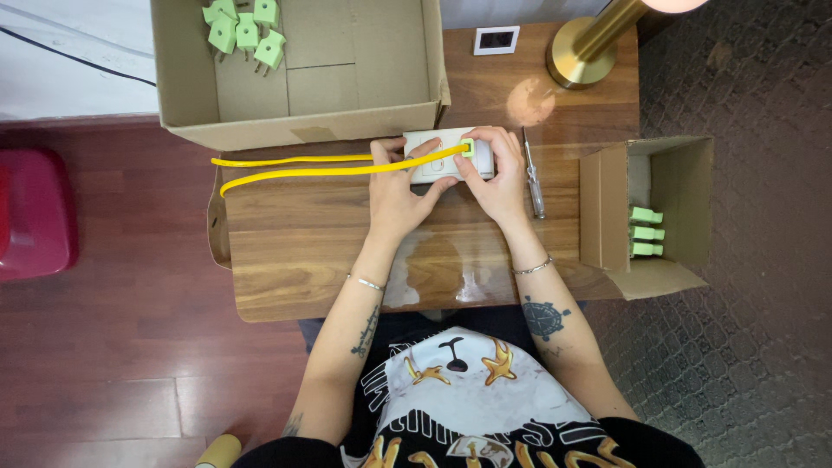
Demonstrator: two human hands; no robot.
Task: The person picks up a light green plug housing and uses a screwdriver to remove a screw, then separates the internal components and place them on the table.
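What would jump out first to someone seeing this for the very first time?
Likely the bright yellow cable, running left across the wooden table from a white socket block that the left hand and right hand both press on. Next, the green plugs in the big cardboard box at the top, with more green plugs in a smaller box on the right.

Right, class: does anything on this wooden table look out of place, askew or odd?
One thing: the small open cardboard box at the table's right end lies tipped on its side and overhangs the edge, green plugs inside. Otherwise both hands, left and right, hold the white socket block squarely.
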